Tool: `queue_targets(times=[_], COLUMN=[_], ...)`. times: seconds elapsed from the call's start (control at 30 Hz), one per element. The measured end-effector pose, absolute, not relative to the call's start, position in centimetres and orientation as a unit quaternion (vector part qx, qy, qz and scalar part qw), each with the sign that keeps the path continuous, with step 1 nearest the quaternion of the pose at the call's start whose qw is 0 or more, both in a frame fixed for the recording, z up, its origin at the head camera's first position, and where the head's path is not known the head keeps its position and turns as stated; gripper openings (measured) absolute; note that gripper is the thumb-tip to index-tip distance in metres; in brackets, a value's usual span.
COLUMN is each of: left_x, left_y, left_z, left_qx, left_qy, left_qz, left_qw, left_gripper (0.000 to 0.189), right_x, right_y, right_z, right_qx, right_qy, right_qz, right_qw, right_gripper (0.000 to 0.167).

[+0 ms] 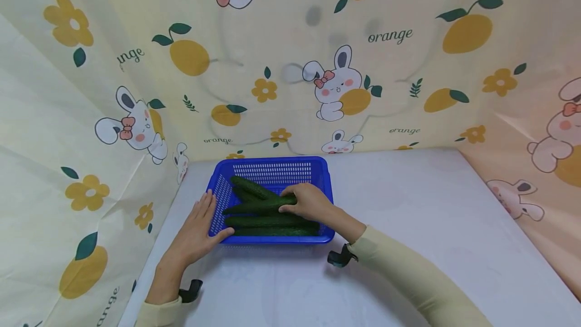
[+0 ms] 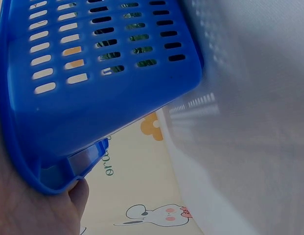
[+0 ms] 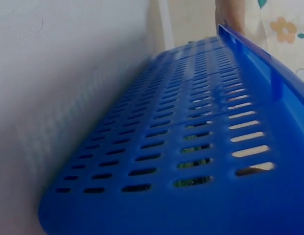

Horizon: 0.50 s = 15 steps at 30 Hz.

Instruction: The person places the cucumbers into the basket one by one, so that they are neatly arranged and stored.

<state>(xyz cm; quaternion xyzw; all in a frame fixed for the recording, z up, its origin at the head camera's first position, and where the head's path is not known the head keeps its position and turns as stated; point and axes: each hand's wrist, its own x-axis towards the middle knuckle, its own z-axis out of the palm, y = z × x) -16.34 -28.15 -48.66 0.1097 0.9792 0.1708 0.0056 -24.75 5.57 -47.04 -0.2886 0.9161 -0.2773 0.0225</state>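
Note:
A blue plastic basket (image 1: 277,239) with slotted walls stands on the white table, holding several dark green cucumbers (image 1: 268,221). My right hand (image 1: 310,202) reaches in over the right side and grips the right end of one cucumber (image 1: 251,208), thumb on the near side and fingers on the far side. At the basket's left front corner, my left hand (image 1: 192,233) rests on the rim with its fingers straight along the left side and the thumb over the front edge. In the right wrist view the basket wall (image 3: 156,132) hides the right hand's fingers.
The white table surface (image 1: 399,226) extends to the right of the basket and in front of it. A patterned cloth (image 1: 272,54) with rabbits and oranges hangs behind and along both sides. Dark wrist-camera mounts (image 1: 341,256) sit at both sleeves.

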Motion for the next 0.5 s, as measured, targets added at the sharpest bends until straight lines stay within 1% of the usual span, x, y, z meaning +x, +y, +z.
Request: queue_targets(times=[0.1, 0.2, 0.33, 0.5], left_x=[-16.5, -16.6, -16.6, -16.4], left_y=[-28.2, -28.3, -28.6, -28.7], left_z=[-48.7, -48.7, -48.7, -48.6], left_qx=[0.108, 0.107, 0.107, 0.107], left_qy=[0.979, 0.979, 0.980, 0.979], left_qz=[0.171, 0.171, 0.168, 0.171], left_qw=[0.010, 0.010, 0.009, 0.006], left_gripper=[0.110, 0.111, 0.113, 0.111], right_x=[-24.6, -24.7, -24.5, -24.0], right_y=[5.6, 5.9, 6.7, 8.3], right_z=[-47.1, -46.9, -46.2, -45.3], right_qx=[-0.290, -0.296, -0.296, -0.287], right_qy=[0.912, 0.903, 0.893, 0.889], right_qz=[-0.286, -0.309, -0.339, -0.357], right_qw=[0.034, 0.039, 0.027, 0.008], right_gripper=[0.034, 0.029, 0.024, 0.026])
